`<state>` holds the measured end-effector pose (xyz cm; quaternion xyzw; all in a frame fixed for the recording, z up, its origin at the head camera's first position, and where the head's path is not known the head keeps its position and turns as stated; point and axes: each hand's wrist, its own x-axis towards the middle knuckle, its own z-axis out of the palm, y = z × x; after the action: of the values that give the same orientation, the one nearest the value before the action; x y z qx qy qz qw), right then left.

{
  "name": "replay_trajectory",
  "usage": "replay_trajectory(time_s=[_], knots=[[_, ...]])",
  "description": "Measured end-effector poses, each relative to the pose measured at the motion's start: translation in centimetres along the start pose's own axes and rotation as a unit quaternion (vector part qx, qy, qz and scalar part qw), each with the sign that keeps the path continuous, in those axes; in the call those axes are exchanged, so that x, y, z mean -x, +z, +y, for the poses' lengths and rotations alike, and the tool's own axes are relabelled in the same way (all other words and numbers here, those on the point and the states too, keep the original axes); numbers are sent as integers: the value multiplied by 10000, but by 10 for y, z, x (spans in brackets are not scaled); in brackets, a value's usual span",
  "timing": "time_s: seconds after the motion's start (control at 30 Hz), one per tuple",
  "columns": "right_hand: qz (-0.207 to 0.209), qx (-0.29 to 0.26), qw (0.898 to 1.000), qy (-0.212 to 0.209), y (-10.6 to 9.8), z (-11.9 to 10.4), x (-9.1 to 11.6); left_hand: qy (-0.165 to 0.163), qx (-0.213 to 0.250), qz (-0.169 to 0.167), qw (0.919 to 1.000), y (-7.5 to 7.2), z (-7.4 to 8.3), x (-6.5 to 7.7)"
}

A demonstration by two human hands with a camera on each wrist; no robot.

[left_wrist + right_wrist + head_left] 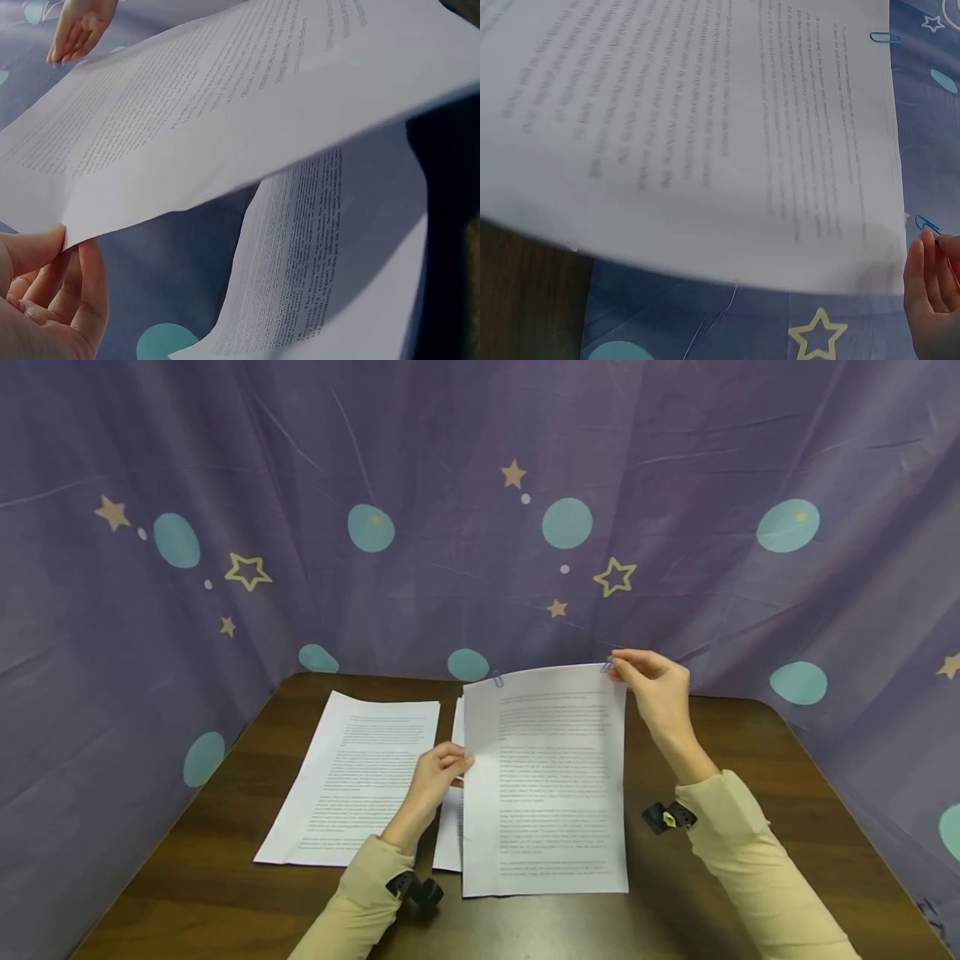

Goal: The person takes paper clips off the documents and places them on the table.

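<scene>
A printed paper stack [555, 777] is held up above the table, tilted toward me. At its left edge my left hand [433, 781] pinches the paper between thumb and fingers, as the left wrist view also shows. A blue paper clip [497, 679] sits on the top edge near the left corner. By the top right corner, my right hand [662, 697] pinches a second blue paper clip [928, 223]. In the right wrist view that clip appears just off the paper's edge.
Another printed stack [367, 777] lies on the brown wooden table [217, 827] at the left. More paper [448, 835] lies partly hidden behind the raised stack. A purple curtain [450, 460] with stars and dots hangs right behind the table.
</scene>
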<state>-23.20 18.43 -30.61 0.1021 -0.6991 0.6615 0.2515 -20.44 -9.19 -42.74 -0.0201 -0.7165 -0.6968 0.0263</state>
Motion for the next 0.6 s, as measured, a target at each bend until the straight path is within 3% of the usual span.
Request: replay_trajectory(time_s=[0.23, 0.47, 0.57, 0.6], knots=[[79, -50, 9997, 224, -18, 13, 9, 33, 206, -8, 9998, 0, 0, -1], [-193, 189, 9992, 305, -41, 20, 21, 797, 469, -331, 9952, -4, -12, -4], [-248, 365, 9985, 331, -50, 27, 25, 706, 431, -263, 9962, -3, -11, -5], [-398, 137, 9987, 288, -60, 49, 22, 617, 401, -213, 9971, -3, -10, -5]])
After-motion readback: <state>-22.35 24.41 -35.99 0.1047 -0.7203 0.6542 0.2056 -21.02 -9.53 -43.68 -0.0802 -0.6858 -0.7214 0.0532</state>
